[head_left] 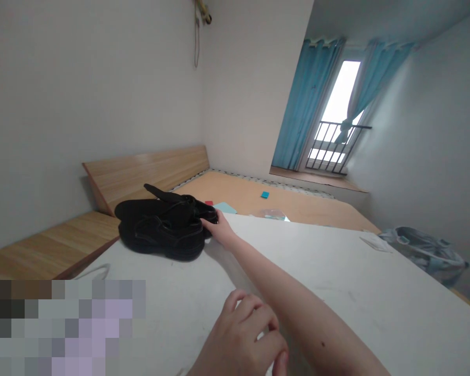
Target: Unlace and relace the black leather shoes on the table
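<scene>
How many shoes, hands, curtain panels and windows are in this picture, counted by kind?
Black shoes: 2
Bare hands: 2, the right hand on the shoes and the left hand nearer the camera
Blue curtain panels: 2
Barred window: 1
Total: 7

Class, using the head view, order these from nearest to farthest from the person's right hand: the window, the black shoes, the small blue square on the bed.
From the right hand:
1. Black shoes: touching it, mainly to its left on the white table.
2. Small blue square: beyond the table, slightly right.
3. Window: at the back, far right.
</scene>
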{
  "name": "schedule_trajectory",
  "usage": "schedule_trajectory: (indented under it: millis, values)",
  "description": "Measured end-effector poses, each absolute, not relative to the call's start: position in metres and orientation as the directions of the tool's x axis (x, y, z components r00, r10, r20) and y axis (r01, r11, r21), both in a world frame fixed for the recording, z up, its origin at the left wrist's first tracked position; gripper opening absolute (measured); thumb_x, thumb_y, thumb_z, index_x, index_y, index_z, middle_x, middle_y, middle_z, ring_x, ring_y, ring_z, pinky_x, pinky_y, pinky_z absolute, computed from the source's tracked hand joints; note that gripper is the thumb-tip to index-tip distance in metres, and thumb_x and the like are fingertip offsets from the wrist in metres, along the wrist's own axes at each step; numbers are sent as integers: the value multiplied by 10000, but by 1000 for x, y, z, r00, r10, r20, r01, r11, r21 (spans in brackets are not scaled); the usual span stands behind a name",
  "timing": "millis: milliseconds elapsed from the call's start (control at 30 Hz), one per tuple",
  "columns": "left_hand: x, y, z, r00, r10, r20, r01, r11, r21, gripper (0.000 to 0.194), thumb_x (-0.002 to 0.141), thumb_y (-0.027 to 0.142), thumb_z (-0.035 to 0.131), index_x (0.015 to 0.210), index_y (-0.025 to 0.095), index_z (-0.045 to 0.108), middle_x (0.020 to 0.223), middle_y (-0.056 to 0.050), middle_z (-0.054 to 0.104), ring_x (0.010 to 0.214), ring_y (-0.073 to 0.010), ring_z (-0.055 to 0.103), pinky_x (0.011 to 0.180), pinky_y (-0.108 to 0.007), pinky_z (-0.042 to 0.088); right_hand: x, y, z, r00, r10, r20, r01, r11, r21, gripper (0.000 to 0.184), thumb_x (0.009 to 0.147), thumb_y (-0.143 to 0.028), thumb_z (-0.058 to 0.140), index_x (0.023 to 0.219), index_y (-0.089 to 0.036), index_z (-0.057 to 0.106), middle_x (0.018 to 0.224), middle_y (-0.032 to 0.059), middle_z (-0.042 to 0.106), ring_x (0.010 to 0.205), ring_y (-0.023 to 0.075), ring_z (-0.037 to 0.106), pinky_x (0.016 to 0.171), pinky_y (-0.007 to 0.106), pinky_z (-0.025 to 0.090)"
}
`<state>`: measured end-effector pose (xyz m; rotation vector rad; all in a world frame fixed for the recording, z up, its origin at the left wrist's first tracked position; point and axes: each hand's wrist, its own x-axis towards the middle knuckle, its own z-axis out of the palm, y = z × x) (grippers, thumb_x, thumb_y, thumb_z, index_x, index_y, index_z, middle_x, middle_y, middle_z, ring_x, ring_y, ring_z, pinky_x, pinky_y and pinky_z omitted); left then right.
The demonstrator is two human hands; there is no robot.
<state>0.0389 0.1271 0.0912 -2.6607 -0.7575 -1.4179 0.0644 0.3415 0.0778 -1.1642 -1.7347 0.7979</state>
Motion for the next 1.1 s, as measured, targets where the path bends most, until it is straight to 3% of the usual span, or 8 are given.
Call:
schedule_trajectory:
  millis: [133,300,500,700,800,933,1100]
  values:
    - [40,132,83,495,372,785,433,-889,148,87,768,186,605,690,215,577,727,38,595,725,-135,496,736,-318,351,64,354,75,-163,931,326,379,364,-851,314,917,-323,569,1186,-161,559,1164,86,600,985,218,614,833,427,524]
    - [39,131,87,469,412,781,459,-869,184,87,754,173,598,677,211,582,731,36,602,729,-142,502,735,-325,355,80,355,72,-111,930,350,451,361,-816,321,914,-342,569,1178,-160,563,1160,86,601,1001,225,607,859,446,505]
    - [39,125,92,478,448,756,465,-859,214,56,732,163,584,704,210,594,755,26,620,759,-157,514,786,-348,370,137,327,75,-31,929,370,551,325,-769,477,859,-373,614,1292,-227,479,1181,74,630,1064,236,593,920,423,463]
    - [38,119,101,467,497,731,461,-843,278,121,736,127,520,703,209,602,761,-5,615,789,-183,515,807,-377,381,202,250,84,46,935,351,657,236,-716,599,833,-418,580,1380,-308,362,1077,40,667,855,215,653,767,370,508]
    - [35,115,111,500,551,668,494,-815,303,166,767,107,486,740,200,620,803,-28,627,835,-204,525,822,-396,394,222,203,95,25,939,343,706,227,-671,493,813,-406,587,1276,-288,463,1041,37,663,782,203,645,704,337,502]
    - [32,113,119,484,608,629,504,-782,367,175,804,126,477,818,200,634,817,-34,620,836,-214,540,808,-407,424,241,144,109,-102,932,348,818,278,-504,346,811,-383,579,1120,-239,518,999,52,648,791,207,638,681,318,487]
    - [28,116,118,313,735,601,552,-656,514,230,837,145,477,1026,218,586,1053,-71,559,994,-234,524,853,-418,472,256,85,99,-387,880,277,871,447,-203,316,705,-406,685,966,-253,594,896,83,683,667,238,663,530,298,482]
